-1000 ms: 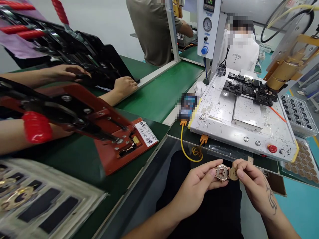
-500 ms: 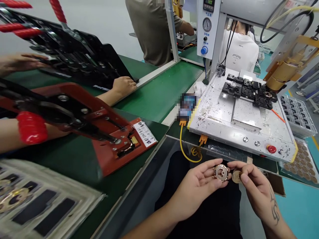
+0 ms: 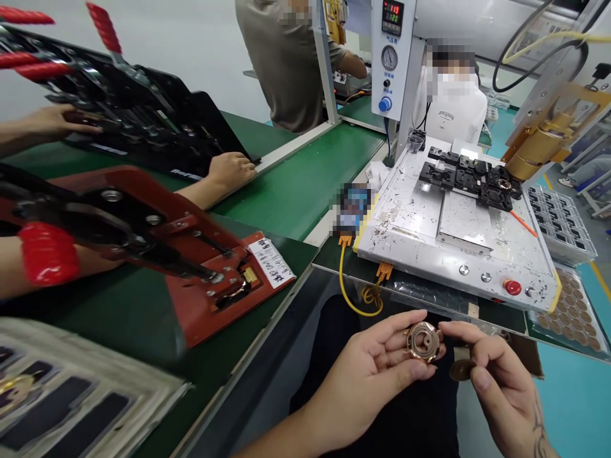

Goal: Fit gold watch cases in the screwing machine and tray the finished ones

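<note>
My left hand point(image 3: 360, 369) pinches a rose-gold watch case point(image 3: 423, 342) between thumb and fingers, its round opening facing up toward me. Over my lap, close by on the right, my right hand point(image 3: 503, 375) grips a thin round brown disc point(image 3: 461, 369) by its edge. The disc is tilted and sits just below and right of the case, apart from it. My right index fingertip reaches the case's right side; whether it touches is unclear.
Ahead stands a white machine base point(image 3: 405, 238) with black fixtures point(image 3: 470, 177) and a red button point(image 3: 512, 287). A yellow cable point(image 3: 344, 286) hangs at its left. Brown discs fill a tray point(image 3: 568, 312). A red clamp fixture point(image 3: 191, 312) and a co-worker's hand point(image 3: 231, 173) are leftward.
The brown disc has turned from showing its face to a steep, darker tilt, and has dropped slightly. My right hand has rotated with it. The watch case stays in my left hand.
</note>
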### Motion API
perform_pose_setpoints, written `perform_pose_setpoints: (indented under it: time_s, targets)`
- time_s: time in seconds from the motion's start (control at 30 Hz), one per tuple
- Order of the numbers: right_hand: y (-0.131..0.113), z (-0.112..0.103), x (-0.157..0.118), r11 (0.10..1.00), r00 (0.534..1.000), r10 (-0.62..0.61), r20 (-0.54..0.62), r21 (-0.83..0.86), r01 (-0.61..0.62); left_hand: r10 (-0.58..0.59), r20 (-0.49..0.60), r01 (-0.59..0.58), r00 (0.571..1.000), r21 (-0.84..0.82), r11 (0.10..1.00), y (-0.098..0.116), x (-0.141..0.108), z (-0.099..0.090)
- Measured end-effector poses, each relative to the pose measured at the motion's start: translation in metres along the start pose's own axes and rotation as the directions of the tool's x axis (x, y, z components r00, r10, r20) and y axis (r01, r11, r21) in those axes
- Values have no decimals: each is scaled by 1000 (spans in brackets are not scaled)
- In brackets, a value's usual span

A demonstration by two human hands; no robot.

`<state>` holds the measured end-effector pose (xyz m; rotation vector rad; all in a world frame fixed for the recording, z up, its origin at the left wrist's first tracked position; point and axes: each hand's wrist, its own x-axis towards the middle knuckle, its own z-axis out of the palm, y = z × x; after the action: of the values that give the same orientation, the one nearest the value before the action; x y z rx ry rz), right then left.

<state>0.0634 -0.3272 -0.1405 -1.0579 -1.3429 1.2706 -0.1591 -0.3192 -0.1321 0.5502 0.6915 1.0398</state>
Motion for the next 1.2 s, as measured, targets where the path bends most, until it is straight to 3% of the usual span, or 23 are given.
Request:
perform_pose_setpoints:
  time_s: [0.17, 0.37, 1.2]
  targets:
    - [1, -2, 1, 999, 1000, 30, 5, 25, -30, -31, -13, 31, 999, -23, 999, -1, 3, 0]
    - [12, -14, 2, 999, 994, -10, 107, 47, 5, -68, -4, 68, 998, -18, 998, 1, 6, 0]
    - [20, -22, 2, 999, 994, -10, 109, 53, 4, -90, 28, 91, 996, -56, 994, 2, 9, 1]
